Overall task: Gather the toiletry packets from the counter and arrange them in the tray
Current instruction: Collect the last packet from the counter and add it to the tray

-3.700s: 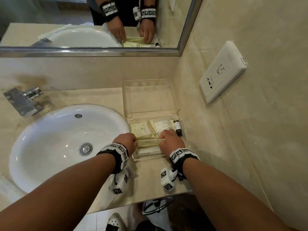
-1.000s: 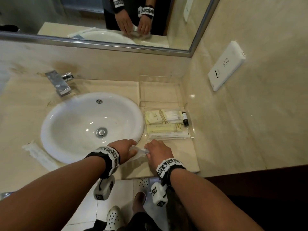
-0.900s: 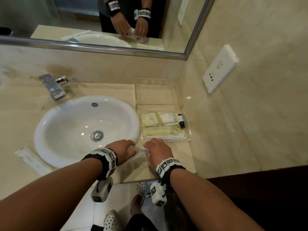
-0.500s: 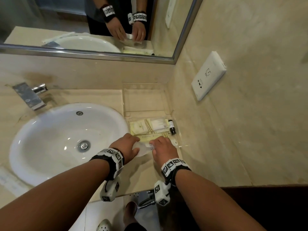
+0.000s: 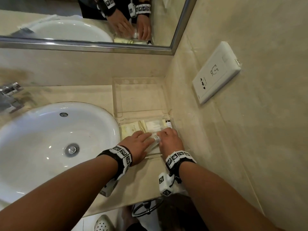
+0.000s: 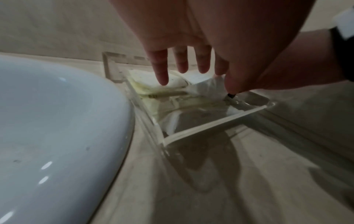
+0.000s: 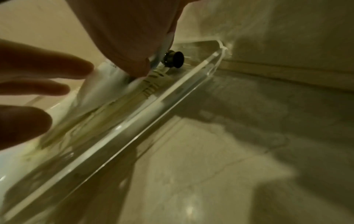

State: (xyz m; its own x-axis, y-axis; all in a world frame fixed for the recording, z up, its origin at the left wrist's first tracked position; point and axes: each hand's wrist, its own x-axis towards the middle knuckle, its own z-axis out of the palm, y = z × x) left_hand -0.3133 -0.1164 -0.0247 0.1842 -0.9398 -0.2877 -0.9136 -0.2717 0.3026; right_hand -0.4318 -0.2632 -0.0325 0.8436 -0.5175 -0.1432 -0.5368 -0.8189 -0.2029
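– While both hands are over the tray (image 5: 156, 155), how far along do you log it?

– Late stage, by my reading. Several yellowish packets (image 5: 131, 129) and a white one already lie flat in the tray, just beyond the left fingers (image 6: 161, 72). A small dark-capped bottle (image 5: 168, 123) lies just beyond the right fingers (image 5: 166, 132). One clear packet (image 5: 154, 139) is being set down on top of that layer, not yet let go.

– Fingers?

– Left hand (image 5: 138, 144): fingers straight and spread, laid over the packet's left part, gripping nothing. Right hand (image 5: 170, 140): fingers curled down, pinching the packet's right end. The right wrist view shows that hand pressing the wrap down just beside the bottle's cap.

– Orientation of the clear packet?

– Long axis runs from the left fingers to the right fingers, parallel to the tray's near wall and to the long yellow sachet under it. It lies about flat. The bunched end points to the right fingers; the other end is hidden under the left hand.

– Remaining?

– Release it and smooth it level. No other packet shows on the bench (image 5: 146, 177) near either hand. The bench past the sink (image 5: 50, 139) is out of frame, so I cannot tell whether more wait there.
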